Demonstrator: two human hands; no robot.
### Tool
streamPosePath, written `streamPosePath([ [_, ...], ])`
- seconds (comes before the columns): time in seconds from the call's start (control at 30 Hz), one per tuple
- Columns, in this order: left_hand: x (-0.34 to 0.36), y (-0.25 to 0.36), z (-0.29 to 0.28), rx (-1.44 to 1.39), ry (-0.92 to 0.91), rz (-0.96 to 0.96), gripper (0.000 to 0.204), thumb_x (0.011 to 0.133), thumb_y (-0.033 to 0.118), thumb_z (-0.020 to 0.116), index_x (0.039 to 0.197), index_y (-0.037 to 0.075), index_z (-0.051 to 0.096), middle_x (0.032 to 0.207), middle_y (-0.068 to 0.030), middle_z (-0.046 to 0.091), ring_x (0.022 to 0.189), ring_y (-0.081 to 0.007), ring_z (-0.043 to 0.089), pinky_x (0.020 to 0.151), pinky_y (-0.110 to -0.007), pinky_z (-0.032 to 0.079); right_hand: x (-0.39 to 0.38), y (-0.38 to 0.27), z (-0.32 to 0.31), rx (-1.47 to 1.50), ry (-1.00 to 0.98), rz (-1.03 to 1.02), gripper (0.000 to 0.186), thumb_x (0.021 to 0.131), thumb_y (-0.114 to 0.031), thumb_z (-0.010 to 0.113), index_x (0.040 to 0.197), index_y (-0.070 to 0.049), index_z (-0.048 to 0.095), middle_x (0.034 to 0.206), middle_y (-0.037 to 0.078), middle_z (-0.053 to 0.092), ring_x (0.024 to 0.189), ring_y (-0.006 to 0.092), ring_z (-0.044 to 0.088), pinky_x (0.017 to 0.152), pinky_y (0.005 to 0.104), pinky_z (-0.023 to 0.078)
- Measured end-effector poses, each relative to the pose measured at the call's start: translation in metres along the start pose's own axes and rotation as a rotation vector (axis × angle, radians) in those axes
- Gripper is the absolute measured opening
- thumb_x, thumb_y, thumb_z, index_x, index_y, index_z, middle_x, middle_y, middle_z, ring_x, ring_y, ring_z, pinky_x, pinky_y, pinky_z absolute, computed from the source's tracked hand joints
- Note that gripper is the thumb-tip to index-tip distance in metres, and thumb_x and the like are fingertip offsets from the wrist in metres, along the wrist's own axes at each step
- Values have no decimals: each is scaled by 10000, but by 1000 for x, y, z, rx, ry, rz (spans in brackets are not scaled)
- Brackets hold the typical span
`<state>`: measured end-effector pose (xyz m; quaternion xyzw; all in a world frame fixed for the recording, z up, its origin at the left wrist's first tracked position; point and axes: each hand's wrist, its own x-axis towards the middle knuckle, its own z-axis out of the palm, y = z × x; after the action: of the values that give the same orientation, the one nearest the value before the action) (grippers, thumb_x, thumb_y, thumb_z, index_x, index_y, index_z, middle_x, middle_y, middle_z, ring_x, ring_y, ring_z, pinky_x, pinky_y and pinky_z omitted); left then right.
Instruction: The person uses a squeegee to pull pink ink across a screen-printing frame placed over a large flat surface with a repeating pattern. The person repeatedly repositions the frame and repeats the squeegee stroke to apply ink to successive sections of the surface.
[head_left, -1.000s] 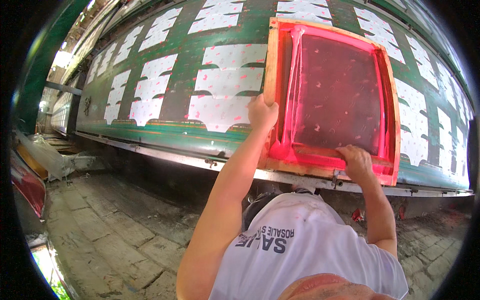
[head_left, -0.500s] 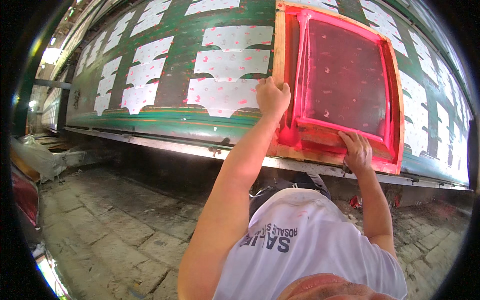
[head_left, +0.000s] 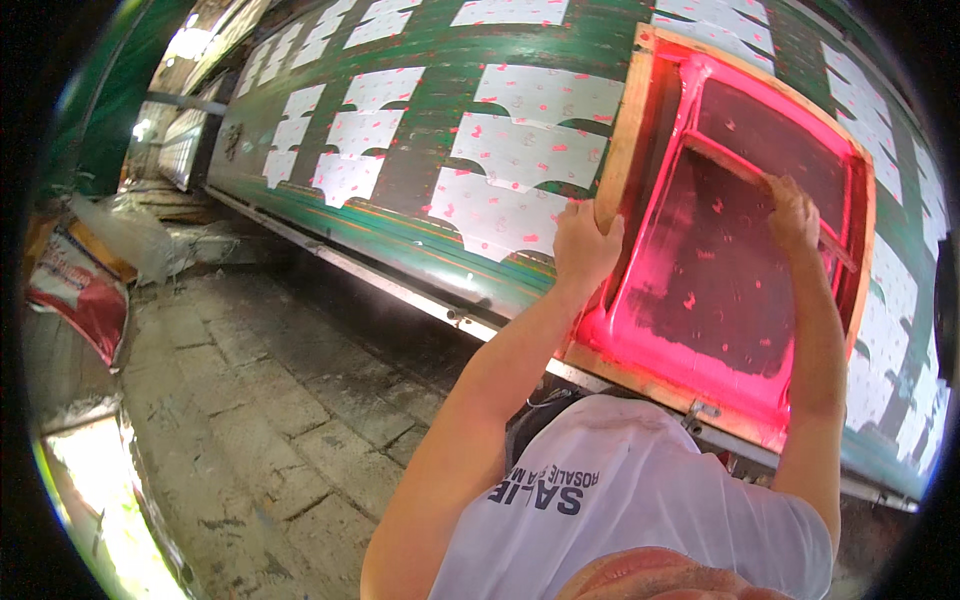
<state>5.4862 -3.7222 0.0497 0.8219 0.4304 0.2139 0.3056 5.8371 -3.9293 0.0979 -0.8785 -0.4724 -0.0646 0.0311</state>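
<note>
A wooden-framed printing screen (head_left: 622, 150) lies at an angle on the long green table (head_left: 395, 228), with bright pink ink along its inner edges and a dark mesh in the middle. My left hand (head_left: 588, 243) is closed round the frame's left rail. Inside the frame, my right hand (head_left: 795, 213) grips a wooden squeegee (head_left: 735, 162) that spans the mesh in its farther half. Pink ink lies along the squeegee's far side. Some of the mesh's right side is hidden behind my right forearm.
White cut fabric pieces (head_left: 537, 143) with small pink prints lie in rows left, right and beyond the screen. A metal rail (head_left: 340, 262) runs along the table's near edge. Below is a paved floor (head_left: 250, 400). A red and white sack (head_left: 85, 290) lies at far left.
My right hand has pushed the squeegee from the screen's near end to its farther half. My left hand stays on the left rail. The whole view has turned and shifted.
</note>
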Motion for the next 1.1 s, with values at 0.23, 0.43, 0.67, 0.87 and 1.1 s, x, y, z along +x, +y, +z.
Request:
streamPosePath([
  [0.23,2,11,-2,47,-34,-76,417,968,337,816,1114,-23,667,1123,-255,695,1102,-477,662,944,-594,551,132,83,30,16,-38,19,620,938,35,566,1479,-230,712,1491,144,714,1368,387,691,1154,509,555],
  [0.43,0,13,0,72,8,-104,415,980,356,809,1119,-3,653,1146,-222,672,1124,-461,659,965,-564,562,204,139,52,79,34,-81,583,984,40,534,1488,-192,712,1509,134,717,1412,366,667,1174,502,525],
  [0.67,-1,12,4,110,12,-117,402,969,356,816,1129,12,684,1102,-221,679,1110,-457,658,973,-567,549,221,159,51,-97,12,-147,625,949,1,569,1537,-182,677,1463,208,720,1363,426,675,1139,545,529],
  [0.87,2,3,12,112,-9,-88,359,983,343,806,1128,24,728,1104,-228,725,1104,-461,671,945,-585,546,199,117,17,-121,-140,-167,364,901,-57,675,1255,-33,760,1208,277,779,1183,470,726,1014,589,565],
  [1.1,3,1,9,140,-27,-30,484,1002,427,785,1148,-24,687,1175,-255,704,1131,-489,670,985,-605,543,81,41,-41,-23,-248,-65,352,927,-128,676,1253,-148,807,1281,135,808,1222,374,765,1056,543,610],
])
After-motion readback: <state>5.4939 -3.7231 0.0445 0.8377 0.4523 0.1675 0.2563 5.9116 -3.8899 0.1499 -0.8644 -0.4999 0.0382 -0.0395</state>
